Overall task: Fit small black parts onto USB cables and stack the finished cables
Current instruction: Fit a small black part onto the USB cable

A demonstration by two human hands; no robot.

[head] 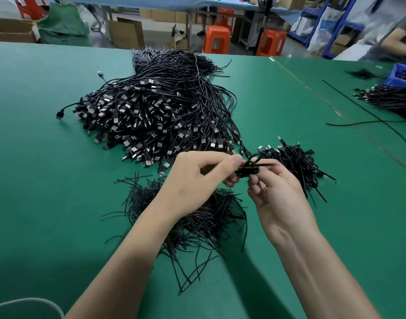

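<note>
Judged from the piles, the task is at an early stage. A large heap of USB cables (156,116) covers the middle of the green worktop (47,157) toward its far edge, apparently not yet fitted. The stack of finished cables (294,160), just right of the hands, is small beside it. A loose pile of thin black parts (197,224) lies toward the near edge, partly under the left forearm. Above the worktop's middle, the left hand (197,178) pinches one folded cable (248,170) between thumb and fingertips in a narrow grip. The right hand (275,189) holds the same cable from the other side, its fingers curled on it. Blur hides whether a part is seated, so I judge this cable to be mid-fitting and not yet stacked.
</note>
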